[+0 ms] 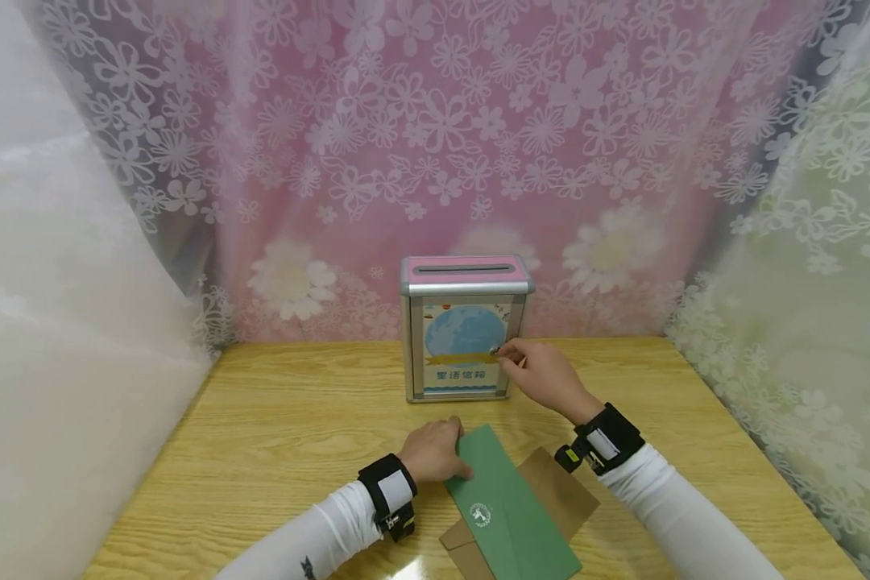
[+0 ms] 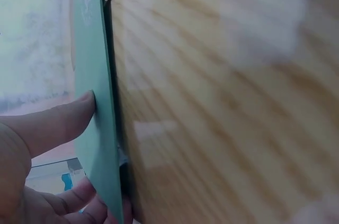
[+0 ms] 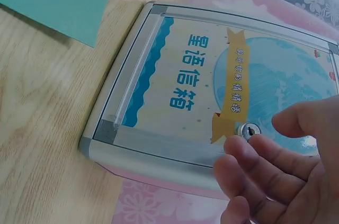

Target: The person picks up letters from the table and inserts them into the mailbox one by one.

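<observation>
A letter box (image 1: 466,287) with a pink slotted top and silver frame stands upright at the back of the table. My right hand (image 1: 544,377) is at the right side of its front door, fingertips right beside the round lock (image 3: 249,131). The lock's keyhole shows in the right wrist view, and thumb and fingers are apart with nothing between them. My left hand (image 1: 432,451) pinches the upper end of a green envelope (image 1: 511,507), thumb on its face and fingers behind. Beneath this lies a brown envelope (image 1: 569,495), partly hidden.
The wood-grain table (image 1: 297,403) carries the box and envelopes. A pink floral curtain (image 1: 435,137) hangs close behind the box, with pale sheets (image 1: 65,242) along the left side and a flowered one (image 1: 805,322) on the right.
</observation>
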A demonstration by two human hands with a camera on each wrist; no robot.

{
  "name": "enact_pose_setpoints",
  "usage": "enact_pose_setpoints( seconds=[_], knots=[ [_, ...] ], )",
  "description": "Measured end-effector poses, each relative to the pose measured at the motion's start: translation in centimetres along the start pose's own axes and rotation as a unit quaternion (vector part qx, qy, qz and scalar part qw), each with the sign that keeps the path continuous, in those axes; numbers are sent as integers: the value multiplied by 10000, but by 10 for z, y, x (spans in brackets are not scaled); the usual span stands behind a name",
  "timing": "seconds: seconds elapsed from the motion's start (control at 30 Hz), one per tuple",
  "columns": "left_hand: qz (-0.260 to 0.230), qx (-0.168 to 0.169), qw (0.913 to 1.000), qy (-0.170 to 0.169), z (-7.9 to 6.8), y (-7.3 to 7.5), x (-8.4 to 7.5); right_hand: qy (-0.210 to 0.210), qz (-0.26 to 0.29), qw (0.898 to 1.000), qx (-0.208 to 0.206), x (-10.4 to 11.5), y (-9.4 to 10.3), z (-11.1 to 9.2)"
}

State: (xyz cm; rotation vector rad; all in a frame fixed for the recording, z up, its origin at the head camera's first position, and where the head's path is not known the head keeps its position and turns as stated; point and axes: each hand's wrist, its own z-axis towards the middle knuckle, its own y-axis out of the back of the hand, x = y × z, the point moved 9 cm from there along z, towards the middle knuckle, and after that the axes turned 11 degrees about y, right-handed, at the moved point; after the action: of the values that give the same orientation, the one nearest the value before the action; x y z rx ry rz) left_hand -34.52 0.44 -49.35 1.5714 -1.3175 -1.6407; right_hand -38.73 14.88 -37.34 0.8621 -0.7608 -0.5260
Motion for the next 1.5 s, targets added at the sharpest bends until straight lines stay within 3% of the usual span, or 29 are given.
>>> enact_pose_setpoints(
  seconds=[0.17, 0.33, 0.47, 0.67, 0.83, 1.0, 1.23, 1.5],
  knots=[
    [-117, 48, 9999, -87, 1, -3, 2, -55, -40, 10000, -41, -3, 1, 1],
    [-816, 153, 9961, -301, 3, 8, 0, -70, 8, 10000, -19, -5, 0, 1],
    [-1557, 86, 9857, -632, -1, 39, -11, -187, 139, 9997, 16, -6, 2, 0],
    [-2106, -670, 9684, -1156, -5, 99, -29, -178, 295, 9994, -24, -4, 9, -1],
    [-2005, -1342, 9600, -1424, -5, 136, -38, -147, 539, 9984, -127, -2, 14, -2],
    [-1696, -1996, 9514, -1621, -5, 159, -46, 25, 921, 9955, -219, 4, 17, -3],
    [-1157, -2783, 9381, -1706, -9, 174, -53, 580, 707, 9956, -194, 23, 18, 3],
    [-987, -3295, 9188, -1935, -17, 183, -64, 883, 379, 9905, -986, 30, 30, 9]
  ],
)
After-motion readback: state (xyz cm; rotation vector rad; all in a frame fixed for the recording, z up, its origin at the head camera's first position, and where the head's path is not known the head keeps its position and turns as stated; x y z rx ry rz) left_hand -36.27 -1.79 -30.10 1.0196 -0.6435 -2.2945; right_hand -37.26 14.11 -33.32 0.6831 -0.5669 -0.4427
